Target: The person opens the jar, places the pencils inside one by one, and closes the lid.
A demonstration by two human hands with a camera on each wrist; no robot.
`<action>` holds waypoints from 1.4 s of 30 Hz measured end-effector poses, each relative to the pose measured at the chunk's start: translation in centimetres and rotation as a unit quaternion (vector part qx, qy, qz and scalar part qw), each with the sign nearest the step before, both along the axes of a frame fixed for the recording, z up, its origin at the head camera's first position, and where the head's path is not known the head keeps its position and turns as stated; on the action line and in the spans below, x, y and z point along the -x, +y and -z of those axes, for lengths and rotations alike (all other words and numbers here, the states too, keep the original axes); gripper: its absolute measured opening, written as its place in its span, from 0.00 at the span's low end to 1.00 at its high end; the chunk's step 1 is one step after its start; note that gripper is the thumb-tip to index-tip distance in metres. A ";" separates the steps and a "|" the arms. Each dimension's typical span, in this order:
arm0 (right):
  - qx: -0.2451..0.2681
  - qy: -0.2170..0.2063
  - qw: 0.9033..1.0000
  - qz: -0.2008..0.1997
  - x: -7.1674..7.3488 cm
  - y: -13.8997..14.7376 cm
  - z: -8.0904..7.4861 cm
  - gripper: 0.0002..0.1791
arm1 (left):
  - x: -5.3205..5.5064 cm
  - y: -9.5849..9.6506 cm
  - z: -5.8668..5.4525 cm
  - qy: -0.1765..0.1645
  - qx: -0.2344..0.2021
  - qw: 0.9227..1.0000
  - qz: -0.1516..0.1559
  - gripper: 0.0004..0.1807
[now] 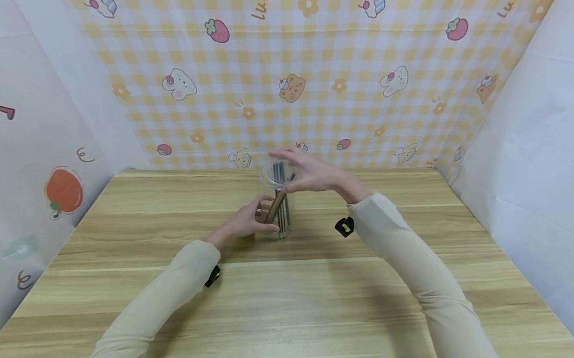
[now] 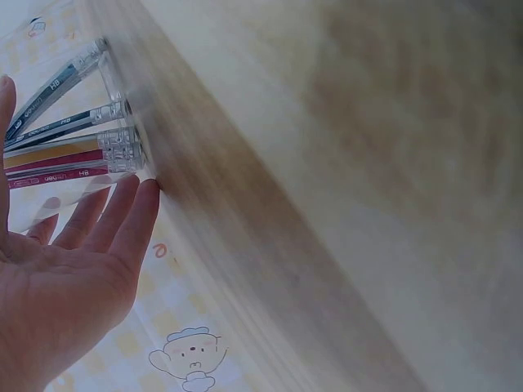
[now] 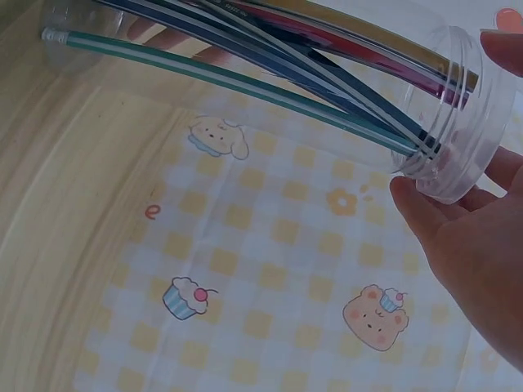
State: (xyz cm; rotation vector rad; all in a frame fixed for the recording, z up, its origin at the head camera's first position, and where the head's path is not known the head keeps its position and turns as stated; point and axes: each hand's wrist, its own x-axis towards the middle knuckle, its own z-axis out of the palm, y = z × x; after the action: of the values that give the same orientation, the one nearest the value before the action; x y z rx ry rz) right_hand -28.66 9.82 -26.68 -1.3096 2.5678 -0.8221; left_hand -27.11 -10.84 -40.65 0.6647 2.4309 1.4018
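A clear, see-through jar point(image 1: 290, 213) stands upright on the wooden table, with several pencils point(image 3: 245, 77) inside it. Their colours are green, dark blue, red and gold, and they lean at different angles. My left hand point(image 1: 245, 221) holds the jar low down from the left, thumb in front and fingers behind. In the left wrist view, clear-capped pencil ends point(image 2: 122, 151) show close to that hand's fingers. At the top, my right hand point(image 1: 315, 172) grips the clear lid point(image 3: 494, 114), thumb on the near side and fingers reaching across the far side.
The wood-grain table point(image 1: 292, 307) extends around the jar. Behind it hangs a yellow checked cloth point(image 1: 243, 68) with cartoon prints. White cloth walls point(image 1: 530, 136) close off both sides. A black strap device point(image 1: 345, 226) sits at the right wrist.
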 end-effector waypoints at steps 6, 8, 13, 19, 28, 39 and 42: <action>-0.004 -0.017 1.000 -0.010 0.3 -0.4 0.2 0.42 | 0.0 0.0 0.1 -0.001 0.003 1.000 -0.002 0.39; -0.004 -0.020 1.000 -0.008 0.3 -0.5 0.2 0.42 | 0.0 0.0 0.1 -0.003 0.002 1.000 -0.002 0.39; -0.005 -0.027 1.000 0.002 0.3 -0.7 0.3 0.42 | -0.1 0.0 0.1 -0.003 0.001 1.000 0.000 0.39; -0.011 -0.007 1.000 -0.004 0.4 -1.0 0.6 0.40 | 0.0 0.0 0.1 0.000 -0.002 1.000 0.005 0.39; 0.017 0.039 0.999 0.004 0.2 -1.4 1.8 0.36 | 0.1 -0.1 0.2 -0.002 -0.006 1.000 0.007 0.40; 0.018 0.127 0.987 0.098 -0.7 -2.4 3.1 0.38 | -0.1 -0.1 -0.1 -0.006 0.001 1.000 0.001 0.44; 0.008 0.171 0.978 0.116 -1.0 -2.7 3.3 0.39 | -0.3 -0.1 -0.3 -0.010 0.002 1.000 0.003 0.45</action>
State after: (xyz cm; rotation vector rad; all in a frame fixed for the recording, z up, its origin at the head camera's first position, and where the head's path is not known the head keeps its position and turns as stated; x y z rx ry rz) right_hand -27.66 7.10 -29.99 -1.2682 3.0352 -0.7040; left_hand -26.86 -10.89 -40.32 0.6536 2.4128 1.3943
